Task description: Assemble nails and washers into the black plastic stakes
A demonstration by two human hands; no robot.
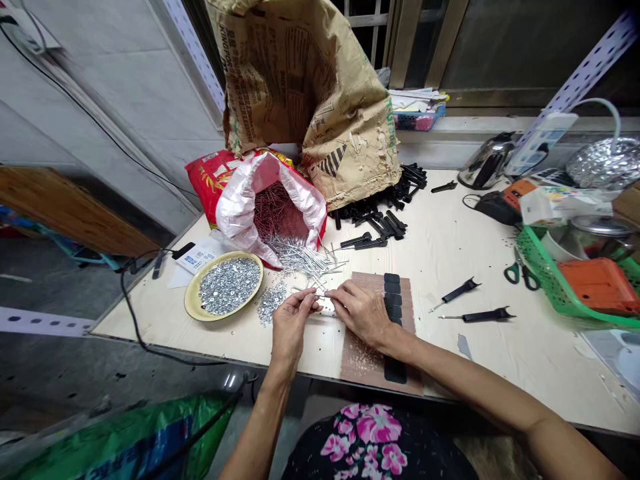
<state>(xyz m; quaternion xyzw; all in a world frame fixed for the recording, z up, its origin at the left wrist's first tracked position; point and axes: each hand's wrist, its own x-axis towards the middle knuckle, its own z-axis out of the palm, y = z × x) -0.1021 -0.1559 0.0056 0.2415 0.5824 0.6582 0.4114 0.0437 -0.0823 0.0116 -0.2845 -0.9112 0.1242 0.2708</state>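
Observation:
My left hand [293, 327] and my right hand [364, 313] meet over the front of the table, fingertips pinched on a thin metal rod [321, 295] that spans the gap between them. Fingers cover both its ends. Just behind lies a pile of similar silvery rods [306, 259], spilling from the mouth of a red and white sack [230, 200]. Left of my left hand, small washers [273, 301] lie loose, beside a yellow plate [191, 308] heaped with more. Beneath my right forearm is a brown board [357, 367] with a row of black pads [395, 370].
Black plastic parts [385, 227] lie heaped by a big brown paper bag [350, 153]. Two black handles with metal rods [483, 315] rest at right, near scissors [523, 270] and a green basket [545, 287]. A kettle [485, 160] stands behind. A cable [133, 313] hangs over the left edge.

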